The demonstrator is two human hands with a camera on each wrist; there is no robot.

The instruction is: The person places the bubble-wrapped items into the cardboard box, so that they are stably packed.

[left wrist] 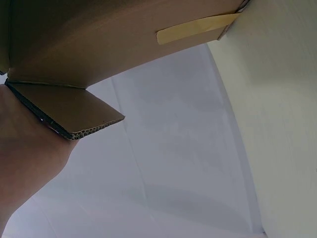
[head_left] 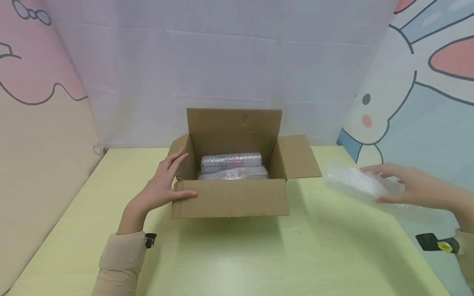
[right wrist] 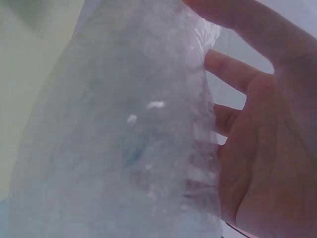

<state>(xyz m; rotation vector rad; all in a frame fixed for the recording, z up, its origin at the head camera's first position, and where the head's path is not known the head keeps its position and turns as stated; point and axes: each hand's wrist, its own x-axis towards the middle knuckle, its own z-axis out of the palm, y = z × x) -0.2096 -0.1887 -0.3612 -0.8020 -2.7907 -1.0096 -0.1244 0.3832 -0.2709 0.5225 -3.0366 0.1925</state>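
In the head view an opened cardboard box (head_left: 229, 199) stands mid-table with its flaps folded out. My left hand (head_left: 159, 181) rests on its left front corner, fingers spread over the left flap and thumb lying along the front flap. The left wrist view shows that side flap (left wrist: 69, 106) against the hand. Inside the box lie bubble-wrapped packages (head_left: 231, 161). Off to the right of the box, my right hand (head_left: 414, 185) grips a bubble-wrapped package (head_left: 352, 181) between thumb and fingers. Its cloudy wrapping fills much of the right wrist view; what it encloses is hidden.
The pale yellow table (head_left: 229, 263) meets a white cloth backdrop (head_left: 229, 65) behind the box. Cartoon-printed panels stand at the left and right. The box's right flap (head_left: 299, 156) sticks out sideways toward the right hand.
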